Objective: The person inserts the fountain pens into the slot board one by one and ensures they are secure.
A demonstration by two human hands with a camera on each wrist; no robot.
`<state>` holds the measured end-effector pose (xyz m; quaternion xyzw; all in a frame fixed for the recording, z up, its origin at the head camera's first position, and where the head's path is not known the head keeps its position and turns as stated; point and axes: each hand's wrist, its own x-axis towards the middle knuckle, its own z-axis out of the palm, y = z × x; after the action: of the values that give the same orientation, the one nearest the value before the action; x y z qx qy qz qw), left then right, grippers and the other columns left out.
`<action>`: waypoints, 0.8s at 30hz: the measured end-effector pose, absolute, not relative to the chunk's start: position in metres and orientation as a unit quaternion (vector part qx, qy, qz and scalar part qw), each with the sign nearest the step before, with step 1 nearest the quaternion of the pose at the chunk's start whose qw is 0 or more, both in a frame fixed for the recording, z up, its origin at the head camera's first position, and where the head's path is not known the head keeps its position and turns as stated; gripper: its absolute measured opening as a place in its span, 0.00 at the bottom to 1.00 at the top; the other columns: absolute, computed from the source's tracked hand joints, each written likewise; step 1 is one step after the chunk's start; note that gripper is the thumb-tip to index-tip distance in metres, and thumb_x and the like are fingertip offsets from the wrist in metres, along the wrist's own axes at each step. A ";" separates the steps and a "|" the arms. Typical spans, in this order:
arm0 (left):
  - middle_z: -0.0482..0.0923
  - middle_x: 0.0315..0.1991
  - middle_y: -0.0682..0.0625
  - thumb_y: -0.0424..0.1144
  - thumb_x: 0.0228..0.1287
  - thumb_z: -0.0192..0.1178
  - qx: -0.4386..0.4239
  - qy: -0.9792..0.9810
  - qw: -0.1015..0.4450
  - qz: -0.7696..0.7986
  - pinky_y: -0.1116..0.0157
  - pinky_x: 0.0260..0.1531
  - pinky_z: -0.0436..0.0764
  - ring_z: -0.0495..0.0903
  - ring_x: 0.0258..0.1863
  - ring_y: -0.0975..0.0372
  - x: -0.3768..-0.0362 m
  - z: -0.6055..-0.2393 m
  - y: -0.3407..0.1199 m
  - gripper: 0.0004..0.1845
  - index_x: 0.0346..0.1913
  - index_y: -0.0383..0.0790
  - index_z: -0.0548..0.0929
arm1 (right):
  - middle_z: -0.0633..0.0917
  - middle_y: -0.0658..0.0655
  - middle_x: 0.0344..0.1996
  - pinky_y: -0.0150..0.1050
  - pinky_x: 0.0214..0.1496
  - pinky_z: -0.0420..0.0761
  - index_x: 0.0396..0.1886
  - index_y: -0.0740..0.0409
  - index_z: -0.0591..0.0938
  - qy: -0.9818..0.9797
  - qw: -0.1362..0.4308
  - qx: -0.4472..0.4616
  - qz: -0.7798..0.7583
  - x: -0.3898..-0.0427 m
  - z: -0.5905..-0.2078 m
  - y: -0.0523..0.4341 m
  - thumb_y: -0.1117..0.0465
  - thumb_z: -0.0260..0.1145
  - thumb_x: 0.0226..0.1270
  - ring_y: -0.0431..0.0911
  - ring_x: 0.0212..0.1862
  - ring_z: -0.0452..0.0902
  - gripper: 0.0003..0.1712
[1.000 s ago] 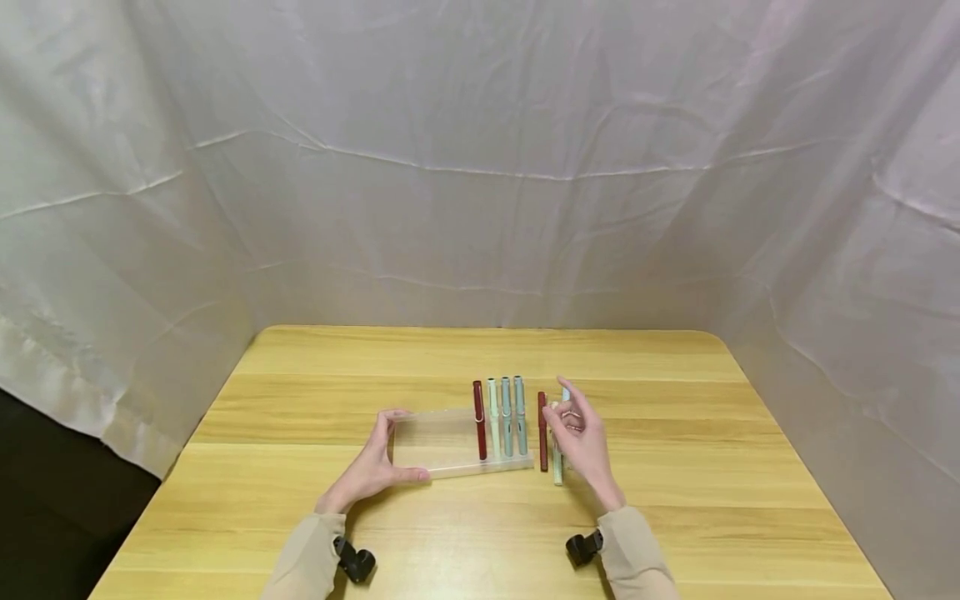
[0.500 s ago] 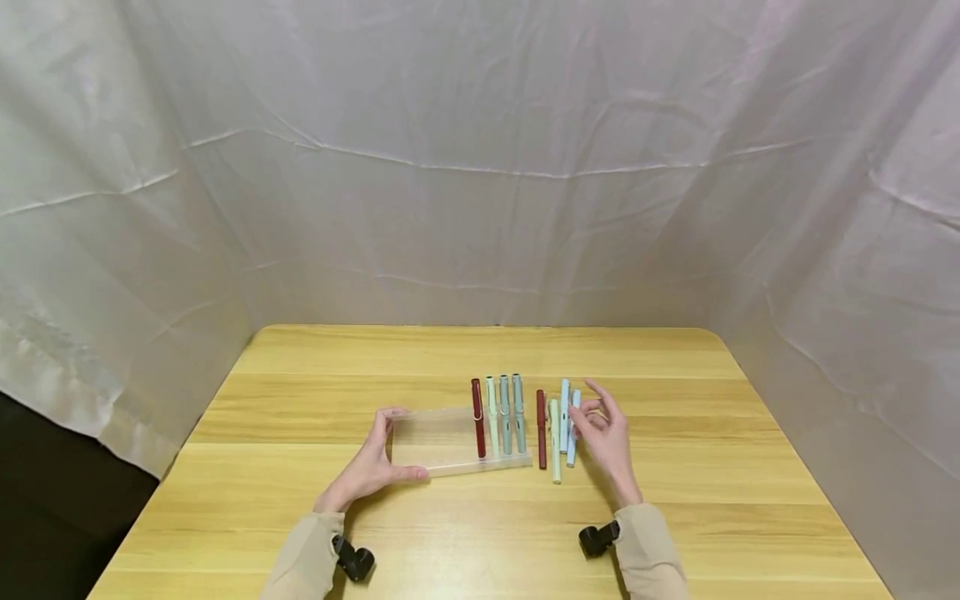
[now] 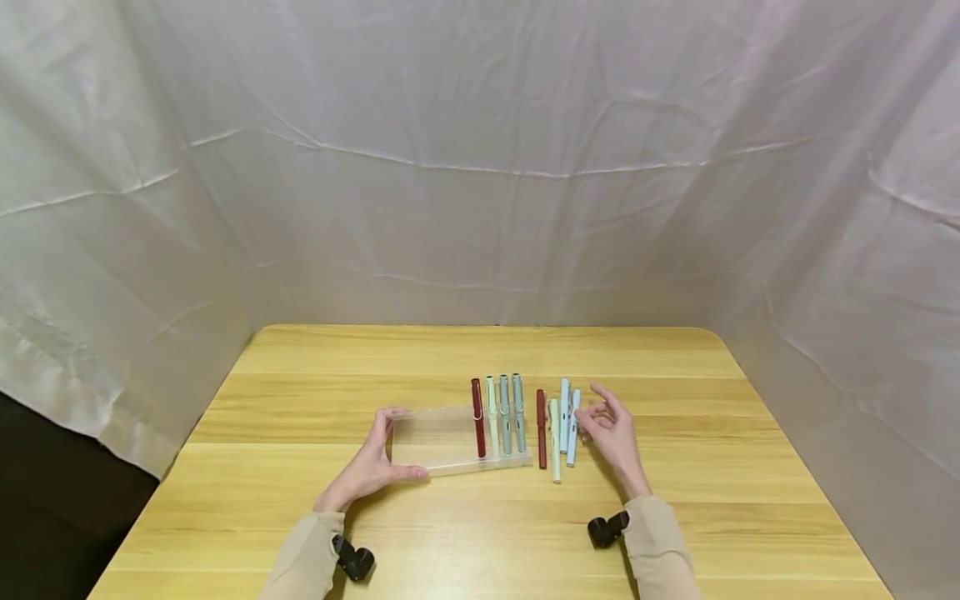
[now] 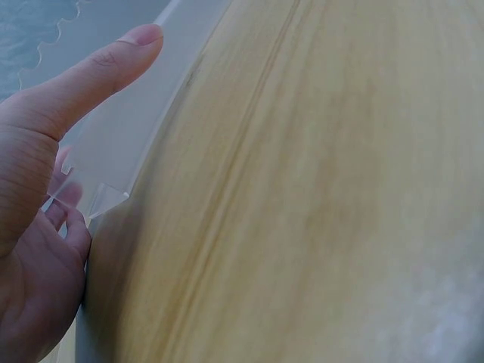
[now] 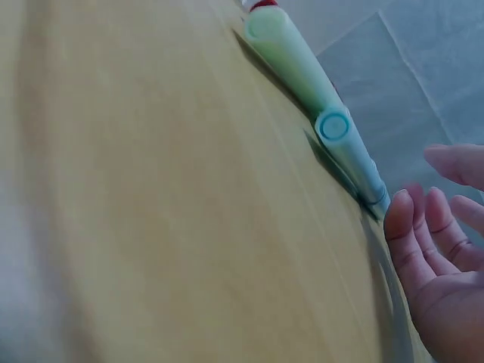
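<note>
A clear plastic tray [image 3: 438,442] lies on the wooden table [image 3: 480,533]. Its right end holds a dark red pen [image 3: 477,418] and three pale green-grey pens [image 3: 506,414]. My left hand [image 3: 372,465] grips the tray's left end, thumb [image 4: 83,83] along the front wall [image 4: 128,128], fingers at the far side. Right of the tray lie a second red pen [image 3: 541,428], a pale green pen [image 3: 554,440] [image 5: 291,57] and two light blue pens [image 3: 568,423] [image 5: 352,155]. My right hand [image 3: 603,417] [image 5: 446,249] hovers just right of them, fingers relaxed, holding nothing.
White cloth hangs behind and on both sides of the table [image 3: 480,208]. Bare wood stretches in front of the tray and to the right of my right hand [image 3: 735,467]. Small black camera mounts sit at both wrists [image 3: 356,562].
My right hand has drawn back to the right off the loose pens, uncovering the pale green and light blue ones on the table. The left hand and tray have stayed still.
</note>
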<state>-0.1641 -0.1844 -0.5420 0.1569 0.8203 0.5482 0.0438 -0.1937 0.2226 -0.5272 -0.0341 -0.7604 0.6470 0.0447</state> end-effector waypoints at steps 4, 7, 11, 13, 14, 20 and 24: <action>0.54 0.74 0.36 0.41 0.43 0.82 0.154 0.821 0.051 0.547 0.36 0.78 0.41 0.42 0.80 0.37 -0.164 -0.540 -0.184 0.55 0.70 0.37 0.55 | 0.82 0.53 0.34 0.29 0.32 0.85 0.75 0.62 0.63 -0.773 0.035 -0.028 0.633 -0.197 -0.529 0.227 0.67 0.68 0.67 0.38 0.28 0.80 0.39; 0.54 0.74 0.36 0.41 0.42 0.83 0.150 0.821 0.054 0.548 0.36 0.78 0.41 0.43 0.80 0.37 -0.163 -0.540 -0.184 0.56 0.70 0.38 0.55 | 0.83 0.51 0.33 0.30 0.29 0.83 0.75 0.63 0.63 -0.785 0.026 -0.024 0.619 -0.199 -0.530 0.229 0.66 0.69 0.67 0.38 0.27 0.79 0.40; 0.55 0.74 0.36 0.41 0.42 0.82 0.151 0.819 0.049 0.551 0.35 0.78 0.41 0.44 0.80 0.37 -0.163 -0.540 -0.184 0.55 0.70 0.37 0.56 | 0.84 0.51 0.31 0.30 0.26 0.82 0.75 0.61 0.63 -0.799 0.009 -0.026 0.600 -0.200 -0.530 0.230 0.63 0.70 0.66 0.38 0.25 0.77 0.41; 0.56 0.73 0.35 0.41 0.43 0.82 0.154 0.819 0.044 0.550 0.34 0.77 0.41 0.45 0.79 0.36 -0.163 -0.540 -0.184 0.55 0.69 0.37 0.56 | 0.84 0.54 0.31 0.30 0.25 0.81 0.75 0.61 0.64 -0.806 0.002 -0.024 0.591 -0.201 -0.529 0.230 0.62 0.71 0.66 0.38 0.24 0.76 0.41; 0.56 0.73 0.35 0.41 0.43 0.82 0.155 0.820 0.043 0.550 0.34 0.77 0.41 0.45 0.79 0.36 -0.163 -0.540 -0.184 0.54 0.69 0.37 0.56 | 0.85 0.55 0.32 0.30 0.25 0.80 0.75 0.61 0.64 -0.807 0.000 -0.026 0.590 -0.201 -0.529 0.230 0.63 0.71 0.66 0.38 0.24 0.76 0.41; 0.56 0.74 0.36 0.42 0.42 0.82 0.153 0.821 0.047 0.548 0.35 0.77 0.41 0.44 0.79 0.36 -0.163 -0.539 -0.184 0.55 0.69 0.38 0.56 | 0.85 0.59 0.32 0.29 0.23 0.78 0.75 0.62 0.64 -0.820 -0.009 -0.029 0.572 -0.205 -0.529 0.230 0.63 0.70 0.67 0.37 0.22 0.74 0.40; 0.55 0.74 0.37 0.42 0.41 0.83 0.148 0.822 0.051 0.548 0.36 0.78 0.42 0.45 0.80 0.38 -0.163 -0.539 -0.184 0.56 0.70 0.39 0.56 | 0.84 0.56 0.30 0.29 0.22 0.76 0.75 0.61 0.65 -0.824 -0.013 -0.034 0.565 -0.205 -0.529 0.230 0.62 0.70 0.67 0.37 0.21 0.73 0.39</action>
<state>-0.1632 -0.1841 -0.5387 0.1477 0.8219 0.5478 0.0513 -0.2054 0.2301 -0.5287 -0.0342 -0.8241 0.5652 -0.0128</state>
